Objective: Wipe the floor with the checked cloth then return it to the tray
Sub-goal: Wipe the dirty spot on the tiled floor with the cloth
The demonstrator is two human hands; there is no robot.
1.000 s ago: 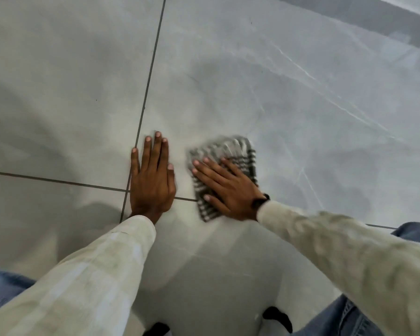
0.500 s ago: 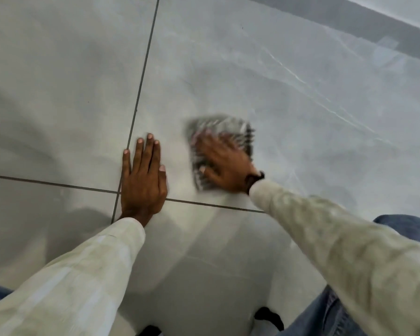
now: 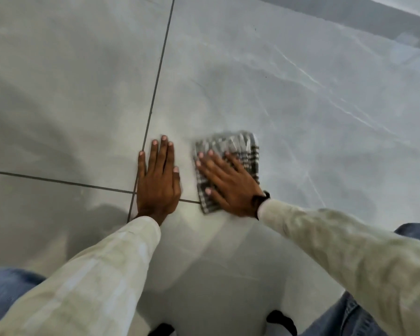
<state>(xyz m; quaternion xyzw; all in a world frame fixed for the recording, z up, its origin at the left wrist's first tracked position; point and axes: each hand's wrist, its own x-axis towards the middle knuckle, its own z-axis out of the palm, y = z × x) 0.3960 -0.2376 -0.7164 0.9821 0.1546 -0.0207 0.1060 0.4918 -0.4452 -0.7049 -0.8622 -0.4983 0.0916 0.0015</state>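
Observation:
The folded black-and-white checked cloth [image 3: 243, 146] lies flat on the grey tiled floor [image 3: 301, 98]. My right hand [image 3: 228, 183] presses down on it with fingers spread, covering its near half. My left hand [image 3: 158, 183] rests flat on the floor just left of the cloth, palm down with nothing in it, where two grout lines cross. A narrow gap of floor separates the two hands. No tray is in view.
Dark grout lines [image 3: 158, 69] split the floor into large tiles. A darker skirting band [image 3: 374, 18] runs along the far right edge. My knees in blue jeans [image 3: 7, 294] and dark socked feet [image 3: 281, 321] are at the bottom.
My right hand pushed the cloth away from me, then drew it back toward me across the tile. My left hand stayed planted on the floor.

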